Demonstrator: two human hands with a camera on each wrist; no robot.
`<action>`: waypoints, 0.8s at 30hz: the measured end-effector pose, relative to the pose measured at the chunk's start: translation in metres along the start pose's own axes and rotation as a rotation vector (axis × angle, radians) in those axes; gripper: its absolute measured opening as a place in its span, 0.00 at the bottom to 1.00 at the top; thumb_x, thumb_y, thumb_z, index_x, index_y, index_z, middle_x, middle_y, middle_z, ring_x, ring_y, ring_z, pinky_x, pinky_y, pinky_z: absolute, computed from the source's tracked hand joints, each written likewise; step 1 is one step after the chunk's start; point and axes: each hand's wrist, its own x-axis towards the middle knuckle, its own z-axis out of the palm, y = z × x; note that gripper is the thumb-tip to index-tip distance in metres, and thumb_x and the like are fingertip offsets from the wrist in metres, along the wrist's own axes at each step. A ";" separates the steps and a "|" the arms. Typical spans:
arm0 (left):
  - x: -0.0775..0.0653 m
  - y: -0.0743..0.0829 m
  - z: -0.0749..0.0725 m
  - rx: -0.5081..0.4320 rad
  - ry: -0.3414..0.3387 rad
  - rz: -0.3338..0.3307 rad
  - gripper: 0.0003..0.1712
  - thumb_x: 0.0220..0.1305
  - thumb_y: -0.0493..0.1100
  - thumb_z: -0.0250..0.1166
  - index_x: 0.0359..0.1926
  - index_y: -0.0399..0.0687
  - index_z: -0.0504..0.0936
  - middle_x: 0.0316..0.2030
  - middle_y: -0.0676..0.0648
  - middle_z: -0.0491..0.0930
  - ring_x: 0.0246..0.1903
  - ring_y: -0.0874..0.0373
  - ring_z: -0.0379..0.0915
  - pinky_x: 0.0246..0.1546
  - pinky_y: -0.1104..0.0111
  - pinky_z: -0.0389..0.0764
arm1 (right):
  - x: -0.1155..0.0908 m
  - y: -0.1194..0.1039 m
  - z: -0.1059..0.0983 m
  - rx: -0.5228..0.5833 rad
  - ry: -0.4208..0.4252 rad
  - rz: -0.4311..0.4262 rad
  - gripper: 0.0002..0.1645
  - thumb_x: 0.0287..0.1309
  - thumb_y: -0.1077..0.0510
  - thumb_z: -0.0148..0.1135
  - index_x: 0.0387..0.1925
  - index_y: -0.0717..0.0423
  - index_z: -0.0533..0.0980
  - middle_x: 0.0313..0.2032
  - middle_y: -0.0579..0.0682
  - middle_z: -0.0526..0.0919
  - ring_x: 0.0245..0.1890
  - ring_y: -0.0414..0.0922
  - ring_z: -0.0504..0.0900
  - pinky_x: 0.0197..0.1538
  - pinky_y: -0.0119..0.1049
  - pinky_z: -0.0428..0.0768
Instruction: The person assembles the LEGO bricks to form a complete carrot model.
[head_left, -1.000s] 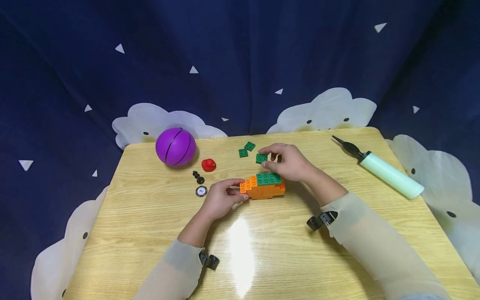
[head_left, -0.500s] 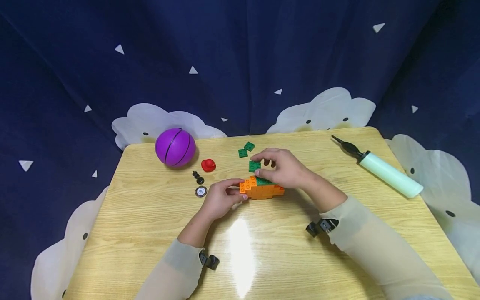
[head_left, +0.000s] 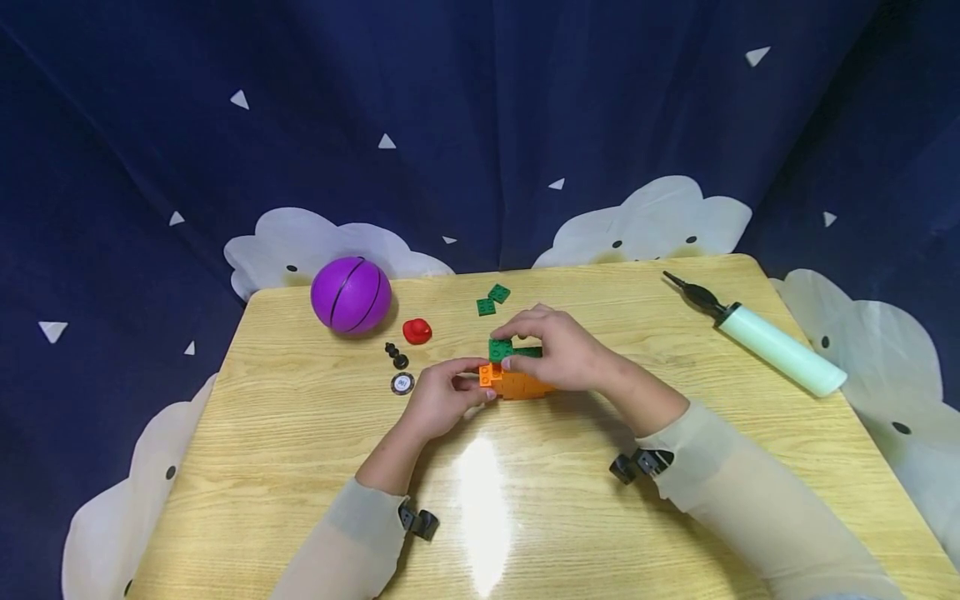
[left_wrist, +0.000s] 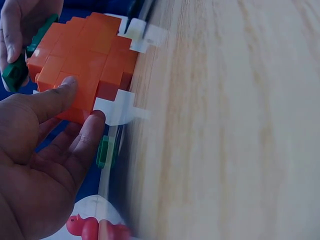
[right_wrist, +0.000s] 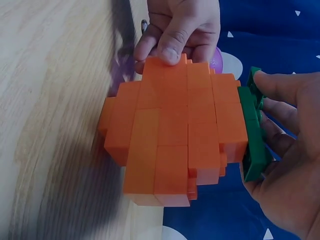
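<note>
My left hand (head_left: pixel 442 400) grips the left end of a stepped orange block build (head_left: pixel 521 385), thumb on the near face in the left wrist view. Between thumb and fingers, my right hand (head_left: pixel 566 350) pinches a green square block (head_left: pixel 498 350) at the upper left of the build. In the right wrist view that green block (right_wrist: pixel 255 77) seems tilted against the end of a green layer (right_wrist: pixel 252 140) along the build's top; whether it is seated cannot be told. Part of this layer is hidden under the right hand in the head view. Two loose green blocks (head_left: pixel 486 307) lie behind.
Left of the build are a red rubber duck (head_left: pixel 417 331), a black chess piece (head_left: pixel 400 361) and a poker chip (head_left: pixel 402 383). A purple ball (head_left: pixel 351 295) sits at the back left. A balloon pump (head_left: pixel 783 348) lies at the right edge of the wooden table (head_left: pixel 300 467).
My right hand has carried the green block left and toward me, from behind the build to its upper left part. The left hand and the build stay in place.
</note>
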 end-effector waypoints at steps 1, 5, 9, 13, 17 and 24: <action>0.000 0.000 0.000 0.000 0.000 -0.002 0.28 0.60 0.40 0.78 0.62 0.53 0.84 0.52 0.49 0.86 0.40 0.59 0.87 0.41 0.65 0.87 | 0.000 0.000 0.001 0.000 0.000 0.000 0.21 0.61 0.55 0.74 0.56 0.46 0.85 0.53 0.41 0.86 0.55 0.45 0.77 0.58 0.47 0.76; 0.000 0.001 0.000 0.002 0.000 -0.006 0.28 0.60 0.40 0.78 0.62 0.52 0.84 0.52 0.48 0.86 0.40 0.59 0.87 0.41 0.65 0.87 | -0.001 -0.001 0.002 -0.007 -0.007 -0.010 0.21 0.60 0.56 0.74 0.56 0.48 0.85 0.51 0.42 0.86 0.54 0.45 0.77 0.58 0.46 0.76; 0.000 0.001 0.000 0.000 -0.001 -0.008 0.28 0.60 0.41 0.78 0.61 0.52 0.84 0.53 0.49 0.86 0.40 0.59 0.87 0.42 0.65 0.87 | -0.003 -0.002 0.004 -0.040 -0.021 -0.015 0.21 0.60 0.55 0.74 0.56 0.49 0.85 0.51 0.43 0.86 0.54 0.45 0.77 0.57 0.45 0.77; 0.000 0.000 0.000 -0.005 -0.002 -0.004 0.28 0.60 0.41 0.78 0.62 0.52 0.84 0.54 0.49 0.85 0.40 0.59 0.87 0.42 0.65 0.87 | -0.004 -0.002 0.006 -0.076 -0.031 -0.017 0.21 0.61 0.55 0.74 0.56 0.48 0.85 0.50 0.43 0.85 0.53 0.45 0.77 0.54 0.42 0.78; 0.000 0.000 0.000 -0.024 0.000 -0.005 0.28 0.60 0.40 0.78 0.62 0.53 0.84 0.55 0.49 0.85 0.40 0.60 0.87 0.41 0.65 0.87 | -0.005 -0.001 0.008 -0.086 -0.021 -0.037 0.20 0.61 0.55 0.74 0.56 0.49 0.85 0.50 0.43 0.85 0.51 0.45 0.76 0.52 0.42 0.77; -0.001 0.000 0.001 -0.036 0.005 0.004 0.27 0.60 0.39 0.78 0.61 0.53 0.85 0.56 0.49 0.84 0.40 0.60 0.87 0.41 0.65 0.87 | -0.005 0.004 0.012 -0.097 0.011 -0.076 0.19 0.60 0.55 0.74 0.54 0.48 0.85 0.47 0.41 0.85 0.49 0.43 0.77 0.51 0.41 0.77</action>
